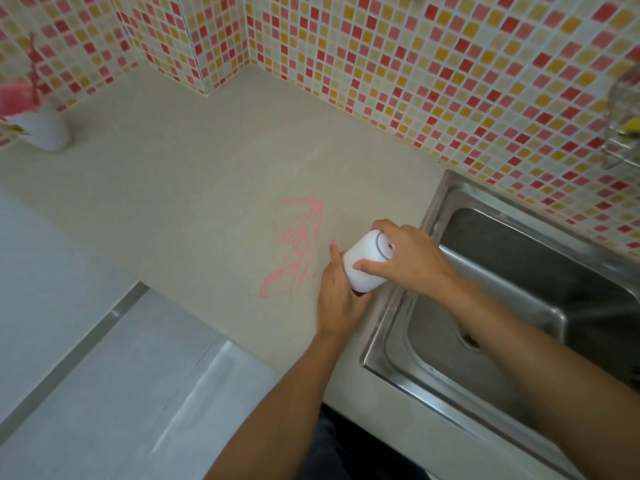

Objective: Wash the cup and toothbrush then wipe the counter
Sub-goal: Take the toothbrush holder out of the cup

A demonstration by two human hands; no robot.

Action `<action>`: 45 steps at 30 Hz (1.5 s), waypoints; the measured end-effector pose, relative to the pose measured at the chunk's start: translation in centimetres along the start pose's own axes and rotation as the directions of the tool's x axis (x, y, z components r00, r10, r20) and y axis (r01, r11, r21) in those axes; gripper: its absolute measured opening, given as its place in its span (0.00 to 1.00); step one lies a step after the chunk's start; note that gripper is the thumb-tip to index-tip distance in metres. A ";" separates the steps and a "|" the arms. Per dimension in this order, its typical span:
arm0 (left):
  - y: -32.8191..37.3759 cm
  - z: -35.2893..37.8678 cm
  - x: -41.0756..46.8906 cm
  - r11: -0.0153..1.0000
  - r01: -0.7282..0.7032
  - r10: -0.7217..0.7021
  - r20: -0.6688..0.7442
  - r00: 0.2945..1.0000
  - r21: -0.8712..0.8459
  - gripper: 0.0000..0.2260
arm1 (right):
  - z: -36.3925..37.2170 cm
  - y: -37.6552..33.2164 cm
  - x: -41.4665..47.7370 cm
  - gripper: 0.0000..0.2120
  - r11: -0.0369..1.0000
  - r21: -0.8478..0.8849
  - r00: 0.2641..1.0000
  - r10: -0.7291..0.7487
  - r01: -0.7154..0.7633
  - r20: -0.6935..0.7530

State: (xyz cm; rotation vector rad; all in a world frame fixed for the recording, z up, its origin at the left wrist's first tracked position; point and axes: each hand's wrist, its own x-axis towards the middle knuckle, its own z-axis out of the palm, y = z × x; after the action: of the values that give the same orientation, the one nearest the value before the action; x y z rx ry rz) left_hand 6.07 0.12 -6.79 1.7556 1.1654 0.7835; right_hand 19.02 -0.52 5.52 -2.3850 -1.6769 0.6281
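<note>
— What's behind? 
— A mosaic wall [450, 81] of red, orange and cream tiles, cornered at the far left. 
— And lower down? 
— A steel sink [519, 271] on the right, pale floor [52, 271] on the left, in soft even light.

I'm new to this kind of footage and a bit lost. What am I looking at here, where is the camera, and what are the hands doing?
No machine here: a person wears a wide-angle camera on the head, looking down at their own bare hands. The left hand and right hand together grip a white cup, tilted on its side, just beside a steel sink. The beige counter has pink scribbles on it and, far left, a white vase with a blurred pink flower. Mosaic tiles cover the wall. I see no toothbrush.
</note>
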 end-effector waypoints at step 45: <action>1.0 0.2 0.2 0.992 0.126 -0.123 -0.147 0.981 0.010 0.37 | 5.0 7.0 3.5 0.43 0.765 0.642 0.959 0.222 -0.061 -0.173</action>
State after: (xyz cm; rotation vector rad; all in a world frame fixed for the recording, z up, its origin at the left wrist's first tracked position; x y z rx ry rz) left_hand 6.73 0.09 -5.98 1.6450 1.3707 0.8393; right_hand 23.89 -0.31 -2.40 -1.9905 -0.9690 0.7442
